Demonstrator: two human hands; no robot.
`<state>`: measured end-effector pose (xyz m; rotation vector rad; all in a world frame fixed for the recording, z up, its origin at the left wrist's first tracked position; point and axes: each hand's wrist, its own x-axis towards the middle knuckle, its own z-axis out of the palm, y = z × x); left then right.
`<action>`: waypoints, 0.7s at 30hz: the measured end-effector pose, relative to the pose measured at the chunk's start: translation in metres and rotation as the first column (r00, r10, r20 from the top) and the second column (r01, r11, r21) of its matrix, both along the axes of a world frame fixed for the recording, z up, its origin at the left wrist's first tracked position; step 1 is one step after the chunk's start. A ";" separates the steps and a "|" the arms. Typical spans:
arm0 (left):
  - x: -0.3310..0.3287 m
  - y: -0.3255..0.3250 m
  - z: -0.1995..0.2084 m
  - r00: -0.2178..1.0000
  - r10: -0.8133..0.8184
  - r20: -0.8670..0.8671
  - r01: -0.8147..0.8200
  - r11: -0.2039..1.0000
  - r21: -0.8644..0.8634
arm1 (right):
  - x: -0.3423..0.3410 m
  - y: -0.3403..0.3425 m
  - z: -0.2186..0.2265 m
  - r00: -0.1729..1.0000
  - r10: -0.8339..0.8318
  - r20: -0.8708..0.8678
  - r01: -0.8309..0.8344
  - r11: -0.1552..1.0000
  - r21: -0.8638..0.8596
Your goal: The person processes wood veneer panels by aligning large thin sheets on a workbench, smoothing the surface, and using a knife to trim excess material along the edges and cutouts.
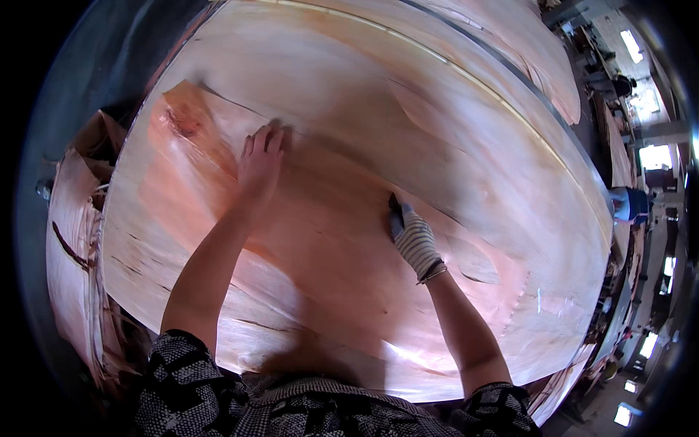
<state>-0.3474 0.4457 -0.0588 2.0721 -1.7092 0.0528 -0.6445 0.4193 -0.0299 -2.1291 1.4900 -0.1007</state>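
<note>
A broad pale wood veneer sheet lies before me, with a thinner, redder veneer piece on top. My bare left hand rests on the red piece near its far edge, fingers stretched out and holding nothing. To its left, the same piece shows a raised orange area with a dark, knotted patch. In a striped knit glove, my right hand is closed around a dark, flat, knife-like tool. The tool's tip points away from me at the red piece's far edge; whether it touches the wood I cannot tell.
Along the far side runs a narrow yellowish strip. Bundled veneer stands off the left edge. Beyond the far edge lies another veneer stack. At the right, a person in blue stands past the table end.
</note>
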 end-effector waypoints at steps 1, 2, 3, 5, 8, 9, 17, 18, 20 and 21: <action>0.009 0.005 -0.001 0.993 0.032 0.116 -0.033 0.999 0.013 | 0.015 -0.002 0.009 0.996 0.049 -0.081 -0.050 0.999 -0.017; 0.012 0.008 -0.002 0.997 0.039 0.073 -0.039 0.999 -0.006 | 0.037 -0.006 0.019 0.982 0.146 -0.122 -0.145 0.989 0.022; 0.011 0.009 -0.004 0.999 0.041 0.030 -0.041 0.999 -0.025 | 0.063 -0.012 0.025 0.958 0.239 -0.158 -0.231 0.971 0.065; 0.009 0.003 -0.007 0.994 0.043 -0.097 -0.049 0.997 -0.057 | 0.118 -0.022 0.025 0.915 0.365 -0.173 -0.371 0.929 -0.001; 0.011 0.000 -0.009 0.967 0.021 -0.254 -0.028 0.999 -0.022 | 0.182 -0.036 0.018 0.890 0.368 -0.269 -0.367 0.928 0.057; 0.013 0.000 -0.009 0.970 -0.015 -0.244 0.019 1.000 0.014 | 0.187 -0.036 0.012 0.934 0.294 -0.202 -0.294 0.955 0.033; -0.011 0.010 0.007 0.988 0.141 -0.058 -0.127 0.972 0.196 | 0.035 -0.023 0.044 0.610 0.529 -0.590 -0.409 0.848 0.338; -0.015 0.004 0.011 0.989 0.131 -0.061 -0.117 0.974 0.194 | -0.028 -0.030 0.027 0.689 0.480 -0.543 -0.600 0.798 -0.055; -0.019 -0.002 0.011 0.990 0.123 -0.071 -0.108 0.976 0.189 | -0.109 -0.030 0.016 0.826 0.488 -0.282 -0.564 0.731 -0.384; -0.017 -0.001 0.007 0.989 0.127 -0.074 -0.112 0.977 0.184 | -0.113 -0.028 0.019 0.845 0.482 -0.231 -0.533 0.783 -0.319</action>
